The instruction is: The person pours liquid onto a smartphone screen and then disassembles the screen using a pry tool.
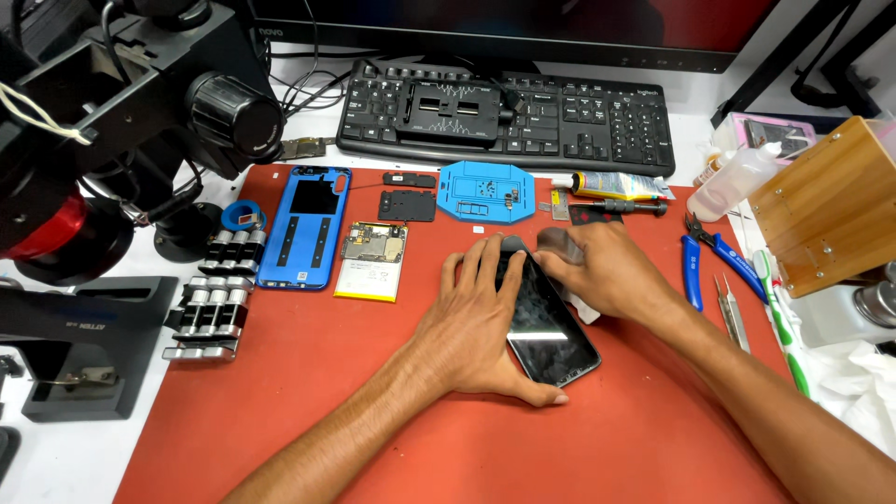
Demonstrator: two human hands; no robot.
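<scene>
On the red mat [373, 411], mid-table: dark smartphone [551, 327], long axis running away toward the keyboard [504, 112]. Left hand [476, 322] flat, fingers spread, pinning its left edge; right hand [597, 271] at far end, pinching grey cloth [560, 245].

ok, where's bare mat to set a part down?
Free: the near red mat on both sides of the forearms, and the strip between the metal clamps and the left hand. Crowded: the far edge, with blue back cover, battery, blue fixture plate and glue tube. Right edge holds blue cutters and tweezers.
</scene>
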